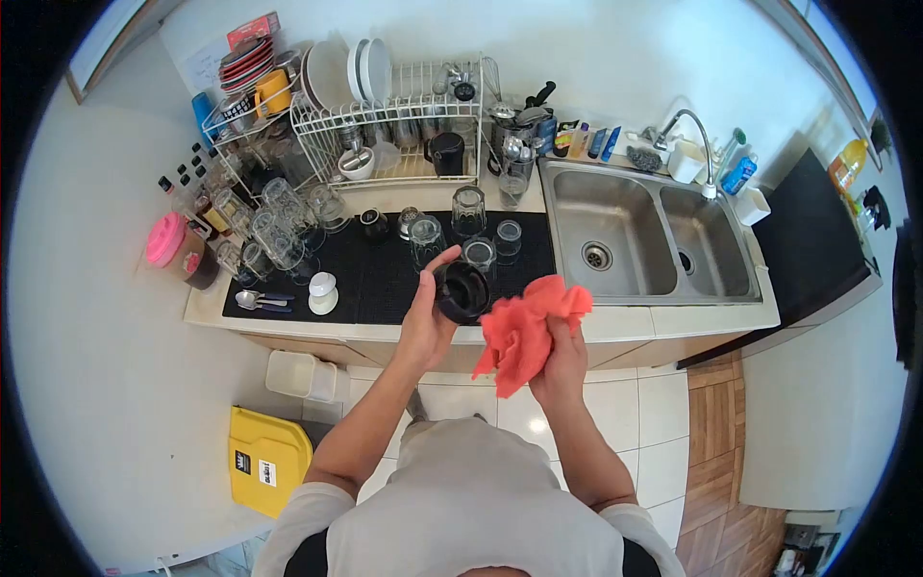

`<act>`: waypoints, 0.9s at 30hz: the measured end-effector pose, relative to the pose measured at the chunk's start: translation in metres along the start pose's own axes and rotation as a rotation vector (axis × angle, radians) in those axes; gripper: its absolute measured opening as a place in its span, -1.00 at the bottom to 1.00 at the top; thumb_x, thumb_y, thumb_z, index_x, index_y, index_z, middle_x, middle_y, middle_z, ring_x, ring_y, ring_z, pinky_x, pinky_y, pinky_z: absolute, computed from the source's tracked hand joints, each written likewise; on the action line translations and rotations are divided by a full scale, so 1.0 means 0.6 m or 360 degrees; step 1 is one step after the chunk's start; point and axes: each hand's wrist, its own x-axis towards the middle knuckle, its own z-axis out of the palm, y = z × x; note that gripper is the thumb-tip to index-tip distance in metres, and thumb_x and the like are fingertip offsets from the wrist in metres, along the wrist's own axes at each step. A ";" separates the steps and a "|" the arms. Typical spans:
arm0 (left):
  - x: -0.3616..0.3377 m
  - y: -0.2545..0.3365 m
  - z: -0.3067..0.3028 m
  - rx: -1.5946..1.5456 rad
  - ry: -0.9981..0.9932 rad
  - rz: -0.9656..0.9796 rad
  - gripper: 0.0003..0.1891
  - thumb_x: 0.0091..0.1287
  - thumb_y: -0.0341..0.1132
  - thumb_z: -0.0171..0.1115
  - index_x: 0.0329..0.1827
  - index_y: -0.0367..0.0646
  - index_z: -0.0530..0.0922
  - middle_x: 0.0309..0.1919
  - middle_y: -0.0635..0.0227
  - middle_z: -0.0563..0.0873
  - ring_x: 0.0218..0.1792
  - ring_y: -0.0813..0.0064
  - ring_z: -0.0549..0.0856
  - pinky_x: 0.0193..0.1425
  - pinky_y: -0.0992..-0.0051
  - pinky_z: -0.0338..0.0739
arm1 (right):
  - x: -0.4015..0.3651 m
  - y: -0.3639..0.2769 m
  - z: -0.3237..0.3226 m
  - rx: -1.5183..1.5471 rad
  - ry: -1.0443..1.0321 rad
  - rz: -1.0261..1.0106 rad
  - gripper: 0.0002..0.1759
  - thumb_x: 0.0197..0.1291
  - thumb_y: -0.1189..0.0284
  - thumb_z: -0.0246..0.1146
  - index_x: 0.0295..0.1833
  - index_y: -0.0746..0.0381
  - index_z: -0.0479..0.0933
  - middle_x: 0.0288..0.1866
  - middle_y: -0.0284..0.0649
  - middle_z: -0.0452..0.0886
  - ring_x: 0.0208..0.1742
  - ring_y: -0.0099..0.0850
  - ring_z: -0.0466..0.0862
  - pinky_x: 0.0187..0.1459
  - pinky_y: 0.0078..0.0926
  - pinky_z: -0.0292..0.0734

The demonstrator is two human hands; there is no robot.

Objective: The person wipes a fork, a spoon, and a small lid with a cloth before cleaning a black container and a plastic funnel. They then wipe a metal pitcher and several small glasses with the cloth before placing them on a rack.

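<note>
My left hand (426, 322) is wrapped round the side of a black cup (462, 291), whose dark open mouth faces up towards me. Bunched in my right hand (561, 363) is a red cloth (524, 332), its left edge close to the cup's rim. Both hands are in front of the counter's edge. Just behind the cup, several clear glasses (469, 212) stand on a black mat (385, 279). A white lidded container (323, 293) and some spoons (261, 301) lie towards the mat's left end.
A white wire dish rack (394, 125) with plates and cups stands against the wall. To the right is a double steel sink (615, 231) with a faucet (709, 159). On the floor at left are a yellow bin (264, 462) and a white bin (301, 375).
</note>
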 end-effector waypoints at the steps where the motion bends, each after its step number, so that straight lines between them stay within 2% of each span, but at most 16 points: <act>1: -0.003 -0.003 0.000 -0.0028 0.0031 0.0065 -0.37 0.45 0.22 -0.18 0.38 -0.06 0.24 0.09 0.25 0.55 0.13 0.39 0.57 0.27 0.31 0.43 | 0.005 0.010 -0.006 0.0022 0.0008 0.0029 -0.61 0.45 0.29 -0.04 0.28 0.25 0.26 0.13 -0.18 0.50 0.08 -0.28 0.58 0.12 -0.25 0.54; 2: -0.010 -0.016 -0.010 0.0016 -0.0071 0.0108 -0.34 0.36 0.13 0.13 0.37 -0.08 0.24 0.18 0.21 0.48 0.19 0.33 0.52 0.30 0.31 0.40 | 0.011 0.029 -0.020 0.0049 0.0019 0.0058 -0.59 0.45 0.27 -0.03 0.29 0.24 0.24 0.14 -0.17 0.49 0.09 -0.30 0.58 0.12 -0.24 0.55; 5: -0.039 -0.049 0.008 0.1310 -0.0241 0.0759 -0.21 0.16 0.00 0.42 0.37 -0.09 0.24 0.24 0.16 0.42 0.24 0.24 0.47 0.32 0.27 0.36 | 0.000 0.054 -0.010 0.0090 0.0051 0.0246 -0.49 0.46 0.11 -0.06 0.33 0.22 0.22 0.19 -0.14 0.46 0.14 -0.28 0.57 0.12 -0.22 0.57; 6: -0.046 -0.055 0.014 0.1216 -0.0226 0.0760 -0.10 -0.06 -0.11 0.58 0.34 -0.13 0.28 0.27 0.09 0.38 0.27 0.15 0.44 0.32 0.23 0.36 | -0.002 0.053 -0.006 0.0133 0.0002 0.0275 -0.47 0.46 0.08 -0.07 0.34 0.22 0.21 0.19 -0.15 0.46 0.14 -0.27 0.57 0.12 -0.22 0.57; 9: -0.044 -0.039 0.006 0.1685 -0.0352 0.1043 -0.16 -0.06 -0.14 0.58 0.31 -0.13 0.34 0.27 0.05 0.38 0.25 0.10 0.45 0.28 0.22 0.39 | 0.005 0.063 -0.019 0.0221 -0.0060 0.0432 -0.41 0.46 0.00 -0.12 0.36 0.21 0.22 0.20 -0.15 0.45 0.14 -0.27 0.56 0.07 -0.23 0.59; 11: -0.042 -0.032 0.003 0.1685 -0.0377 0.1044 -0.26 -0.03 -0.21 0.57 0.25 -0.14 0.44 0.28 0.07 0.37 0.23 0.10 0.44 0.24 0.27 0.47 | 0.005 0.062 -0.019 0.0198 -0.0030 0.0539 -0.43 0.46 -0.02 -0.15 0.33 0.17 0.26 0.17 -0.19 0.47 0.06 -0.30 0.58 -0.01 -0.29 0.61; 13: -0.035 -0.019 -0.008 0.1741 -0.0396 0.1029 -0.27 -0.04 -0.22 0.57 0.25 -0.13 0.46 0.28 0.10 0.38 0.23 0.11 0.45 0.23 0.26 0.47 | 0.014 0.074 -0.029 -0.0106 -0.0050 0.0399 -0.50 0.46 0.06 -0.09 0.30 0.18 0.28 0.12 -0.19 0.51 0.01 -0.31 0.61 -0.09 -0.28 0.64; 16: -0.034 0.021 -0.019 0.1836 -0.0458 0.0798 -0.29 -0.05 -0.27 0.57 0.24 -0.12 0.49 0.28 0.17 0.39 0.26 0.18 0.46 0.27 0.26 0.47 | 0.026 0.069 -0.036 -0.0509 -0.0162 0.0460 -0.59 0.45 0.20 -0.01 0.26 0.20 0.31 0.01 -0.19 0.57 -0.09 -0.34 0.64 -0.14 -0.27 0.65; 17: -0.035 0.030 -0.025 0.1655 -0.0490 0.0612 -0.28 -0.07 -0.29 0.58 0.24 -0.12 0.49 0.28 0.18 0.40 0.26 0.22 0.46 0.25 0.29 0.49 | 0.027 0.065 -0.037 -0.0636 -0.0208 0.0528 -0.63 0.45 0.25 0.02 0.24 0.21 0.32 -0.04 -0.20 0.59 -0.12 -0.36 0.65 -0.15 -0.27 0.65; 18: -0.034 0.038 -0.031 0.1467 -0.0523 0.0430 -0.27 -0.09 -0.31 0.59 0.23 -0.12 0.50 0.29 0.19 0.40 0.27 0.26 0.46 0.23 0.32 0.51 | 0.026 0.064 -0.030 -0.0606 -0.0193 0.0544 -0.71 0.42 0.31 0.08 0.12 0.24 0.38 -0.17 -0.18 0.62 -0.22 -0.41 0.65 -0.17 -0.43 0.62; 19: -0.033 0.043 -0.036 0.1276 -0.0555 0.0260 -0.26 -0.11 -0.33 0.60 0.23 -0.13 0.50 0.29 0.20 0.41 0.27 0.30 0.47 0.21 0.35 0.52 | 0.031 0.070 -0.038 -0.0881 -0.0297 0.0321 -0.71 0.43 0.30 0.08 0.10 0.25 0.40 -0.19 -0.20 0.61 -0.22 -0.44 0.63 -0.17 -0.46 0.59; 21: -0.032 0.049 -0.050 0.1035 -0.0556 0.0197 -0.25 -0.12 -0.35 0.60 0.24 -0.12 0.50 0.30 0.22 0.41 0.29 0.33 0.45 0.25 0.35 0.50 | 0.049 0.080 -0.049 -0.1421 -0.0527 -0.0151 -0.71 0.44 0.28 0.07 0.06 0.28 0.44 -0.21 -0.24 0.59 -0.23 -0.49 0.59 -0.18 -0.53 0.52; 24: -0.038 0.059 -0.058 0.1049 -0.0578 0.0167 -0.25 -0.13 -0.37 0.61 0.24 -0.11 0.51 0.30 0.23 0.41 0.29 0.35 0.45 0.28 0.35 0.48 | 0.057 0.086 -0.015 -0.0966 -0.0091 -0.0146 -0.70 0.44 0.27 0.06 0.00 0.31 0.48 -0.22 -0.29 0.57 -0.19 -0.55 0.53 -0.14 -0.56 0.44; 25: -0.040 0.064 -0.057 0.1115 -0.0594 0.0160 -0.25 -0.13 -0.38 0.61 0.23 -0.11 0.51 0.30 0.23 0.41 0.29 0.35 0.46 0.28 0.34 0.48 | 0.060 0.090 -0.007 -0.1072 -0.0152 -0.0220 -0.69 0.45 0.27 0.05 0.01 0.32 0.48 -0.21 -0.30 0.57 -0.17 -0.55 0.53 -0.13 -0.56 0.44; 26: -0.040 0.072 -0.056 0.1515 -0.0648 0.0324 -0.28 -0.10 -0.37 0.59 0.24 -0.10 0.51 0.27 0.25 0.43 0.26 0.31 0.49 0.36 0.30 0.44 | 0.063 0.094 0.001 -0.1178 -0.0215 -0.0296 -0.68 0.45 0.27 0.04 0.01 0.32 0.48 -0.20 -0.30 0.57 -0.15 -0.55 0.53 -0.11 -0.56 0.44; 27: -0.037 0.075 -0.062 0.1472 -0.0567 0.0294 -0.29 -0.09 -0.38 0.58 0.23 -0.10 0.52 0.27 0.25 0.44 0.26 0.32 0.49 0.35 0.30 0.44 | 0.069 0.098 0.007 -0.1283 -0.0281 -0.0374 -0.68 0.45 0.27 0.04 0.01 0.33 0.48 -0.19 -0.31 0.57 -0.14 -0.55 0.52 -0.09 -0.56 0.44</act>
